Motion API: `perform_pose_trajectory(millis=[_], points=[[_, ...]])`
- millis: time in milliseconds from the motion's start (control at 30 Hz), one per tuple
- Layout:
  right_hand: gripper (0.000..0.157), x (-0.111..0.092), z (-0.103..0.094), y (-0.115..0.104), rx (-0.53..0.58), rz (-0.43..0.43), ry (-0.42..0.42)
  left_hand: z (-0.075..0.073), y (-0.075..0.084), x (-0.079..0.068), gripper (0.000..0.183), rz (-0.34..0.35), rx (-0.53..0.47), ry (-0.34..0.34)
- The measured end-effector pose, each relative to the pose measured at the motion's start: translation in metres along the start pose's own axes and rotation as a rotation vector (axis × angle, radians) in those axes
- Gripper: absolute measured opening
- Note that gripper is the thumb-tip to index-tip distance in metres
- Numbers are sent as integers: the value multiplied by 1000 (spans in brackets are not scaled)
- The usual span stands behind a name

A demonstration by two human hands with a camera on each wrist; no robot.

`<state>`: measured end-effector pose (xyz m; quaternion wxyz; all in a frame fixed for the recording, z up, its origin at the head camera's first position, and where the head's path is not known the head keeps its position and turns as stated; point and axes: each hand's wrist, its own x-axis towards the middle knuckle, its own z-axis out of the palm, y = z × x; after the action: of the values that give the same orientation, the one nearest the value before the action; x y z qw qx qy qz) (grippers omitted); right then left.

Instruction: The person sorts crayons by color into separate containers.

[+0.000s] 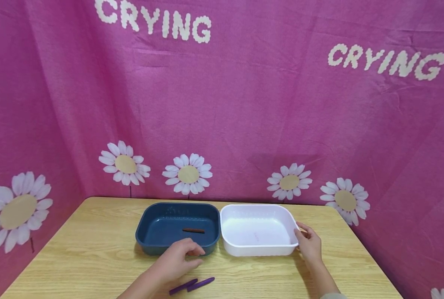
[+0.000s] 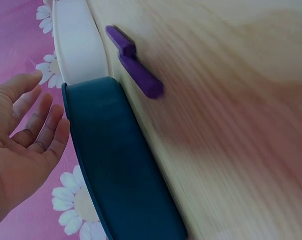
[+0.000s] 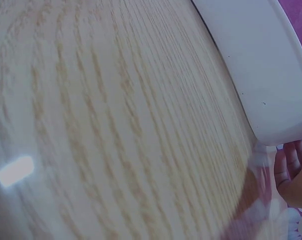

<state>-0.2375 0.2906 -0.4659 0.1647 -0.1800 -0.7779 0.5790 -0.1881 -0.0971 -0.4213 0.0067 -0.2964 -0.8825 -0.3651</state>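
Observation:
A dark blue plastic bin [image 1: 158,232] and a white plastic bin [image 1: 261,251] stand side by side on the table. One brown crayon-like stick [image 1: 193,230] lies on the blue bin's floor. My left hand [image 1: 178,259] hovers at the blue bin's near wall, its fingers loosely bent and nothing in them. Just in front of the bins, two purple crayon-like sticks [image 2: 141,77] lie on the wood, touching each other. At the white bin's right end, my right hand [image 1: 309,245] holds the rim, thumb at the edge and fingers against the outer wall [image 3: 265,70].
The light wooden table [image 1: 94,253] carries both bins towards its back edge. Behind and at the sides hangs a pink cloth [image 1: 244,104] printed with daisies and lettering.

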Motion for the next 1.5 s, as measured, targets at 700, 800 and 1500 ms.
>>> perform_pose_trajectory(millis=[700, 800, 1500], points=[[37, 4, 2, 6, 13, 6, 8, -6, -27, -40, 20, -224, -128, -209], [38, 3, 2, 5, 16, 5, 7, -4, -29, -43, 21, -217, -124, -215], [38, 2, 1, 4, 25, 10, -7, 9, -28, -40, 6, -312, -90, -273]])
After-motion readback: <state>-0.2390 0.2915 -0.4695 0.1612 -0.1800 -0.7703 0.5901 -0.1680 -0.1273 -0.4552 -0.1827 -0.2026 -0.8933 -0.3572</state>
